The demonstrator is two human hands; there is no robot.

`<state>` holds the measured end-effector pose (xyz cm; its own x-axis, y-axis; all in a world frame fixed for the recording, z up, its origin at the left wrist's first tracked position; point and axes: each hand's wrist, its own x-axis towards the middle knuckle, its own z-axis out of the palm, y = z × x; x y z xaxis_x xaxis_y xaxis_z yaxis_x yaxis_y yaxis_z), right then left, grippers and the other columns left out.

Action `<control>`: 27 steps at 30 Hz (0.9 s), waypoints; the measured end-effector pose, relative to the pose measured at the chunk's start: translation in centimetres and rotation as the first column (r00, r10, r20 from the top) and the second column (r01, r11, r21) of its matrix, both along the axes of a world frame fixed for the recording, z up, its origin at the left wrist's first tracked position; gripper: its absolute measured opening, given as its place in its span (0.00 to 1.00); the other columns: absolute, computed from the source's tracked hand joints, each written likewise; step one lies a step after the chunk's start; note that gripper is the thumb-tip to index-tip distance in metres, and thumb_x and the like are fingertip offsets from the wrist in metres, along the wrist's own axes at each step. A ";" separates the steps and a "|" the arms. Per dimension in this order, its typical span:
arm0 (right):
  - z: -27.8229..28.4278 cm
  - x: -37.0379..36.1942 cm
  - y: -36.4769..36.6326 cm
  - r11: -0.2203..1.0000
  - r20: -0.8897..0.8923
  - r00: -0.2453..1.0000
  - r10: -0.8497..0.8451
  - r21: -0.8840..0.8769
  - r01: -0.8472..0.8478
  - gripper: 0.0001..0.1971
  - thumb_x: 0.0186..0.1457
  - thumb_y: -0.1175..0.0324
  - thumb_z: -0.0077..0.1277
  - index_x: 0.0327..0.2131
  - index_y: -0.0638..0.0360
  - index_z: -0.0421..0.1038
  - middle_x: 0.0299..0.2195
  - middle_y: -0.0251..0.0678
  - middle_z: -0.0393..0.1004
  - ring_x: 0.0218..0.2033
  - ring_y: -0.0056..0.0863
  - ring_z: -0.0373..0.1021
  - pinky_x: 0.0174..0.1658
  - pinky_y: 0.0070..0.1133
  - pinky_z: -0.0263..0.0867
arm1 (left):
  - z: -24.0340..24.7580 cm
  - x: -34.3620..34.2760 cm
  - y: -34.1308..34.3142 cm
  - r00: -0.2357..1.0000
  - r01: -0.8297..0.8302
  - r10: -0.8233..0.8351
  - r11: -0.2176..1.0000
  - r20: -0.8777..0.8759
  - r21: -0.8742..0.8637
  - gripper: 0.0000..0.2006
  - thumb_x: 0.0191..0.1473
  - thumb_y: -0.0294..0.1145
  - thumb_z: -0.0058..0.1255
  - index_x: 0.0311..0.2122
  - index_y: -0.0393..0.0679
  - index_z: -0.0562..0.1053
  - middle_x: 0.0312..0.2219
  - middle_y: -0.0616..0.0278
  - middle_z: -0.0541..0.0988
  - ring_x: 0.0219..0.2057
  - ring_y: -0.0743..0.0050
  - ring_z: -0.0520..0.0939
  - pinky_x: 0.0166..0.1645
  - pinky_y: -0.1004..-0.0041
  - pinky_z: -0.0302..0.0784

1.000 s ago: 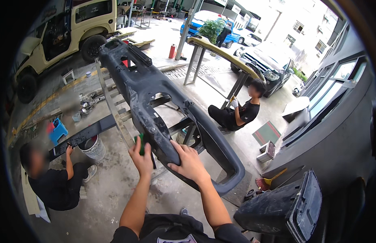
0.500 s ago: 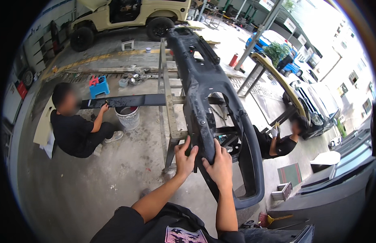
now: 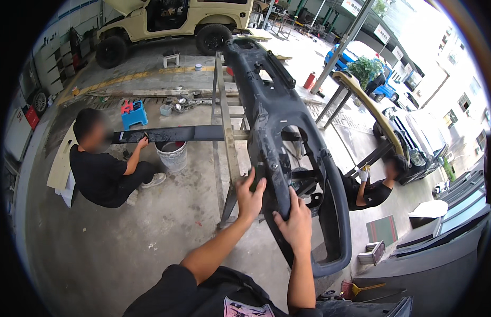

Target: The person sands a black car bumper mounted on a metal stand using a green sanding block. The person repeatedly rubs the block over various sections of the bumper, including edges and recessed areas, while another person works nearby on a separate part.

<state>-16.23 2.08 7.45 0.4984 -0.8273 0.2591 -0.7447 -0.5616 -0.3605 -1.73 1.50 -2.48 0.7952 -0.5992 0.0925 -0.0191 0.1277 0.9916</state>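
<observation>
Clasps near bar of dark bumper with right hand, likely to steady it. Holds left hand half-curled at bumper's left flank by small dark object; can't tell if gripping it. Rests bumper on metal stand beneath, presumably for workable height with both sides reachable.

1. A matt, plastic-looking finish is shown by the dark bumper, marked by pale scuffs (dusty-looking ones).
2. Dull, worn metal is seen in the stand.
3. The bucket is smeared over its plastic-looking wall.
4. Smooth plastic is shown by the blue stool.
5. Stained, matt concrete is seen in the floor.
</observation>
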 end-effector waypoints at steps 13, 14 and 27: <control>0.1 0.0 0.5 0.993 -0.056 0.998 -0.015 -0.116 0.008 0.43 0.44 0.62 0.65 0.64 0.59 0.59 0.46 0.51 0.73 0.47 0.52 0.71 0.55 0.37 0.64 | -0.5 -3.3 3.5 0.963 -0.006 0.028 0.996 0.270 -0.084 0.29 0.55 0.39 0.61 0.62 0.47 0.71 0.44 0.50 0.70 0.47 0.55 0.71 0.56 0.63 0.66; 0.1 0.0 0.5 0.993 -0.066 0.998 -0.024 -0.113 0.017 0.43 0.44 0.62 0.65 0.64 0.59 0.59 0.46 0.51 0.73 0.47 0.51 0.71 0.55 0.37 0.64 | -0.4 -1.8 1.6 0.963 -0.052 0.065 0.997 0.261 -0.057 0.29 0.55 0.39 0.61 0.62 0.47 0.71 0.43 0.49 0.71 0.46 0.55 0.71 0.56 0.64 0.66; -0.6 0.5 0.6 0.987 -0.121 0.993 -0.008 -0.159 -0.011 0.43 0.48 0.61 0.62 0.66 0.62 0.54 0.45 0.51 0.72 0.48 0.48 0.70 0.58 0.36 0.61 | 1.1 -0.6 -0.1 0.979 -0.113 0.111 0.994 0.169 0.005 0.27 0.55 0.39 0.61 0.60 0.48 0.73 0.41 0.49 0.70 0.46 0.53 0.69 0.57 0.64 0.64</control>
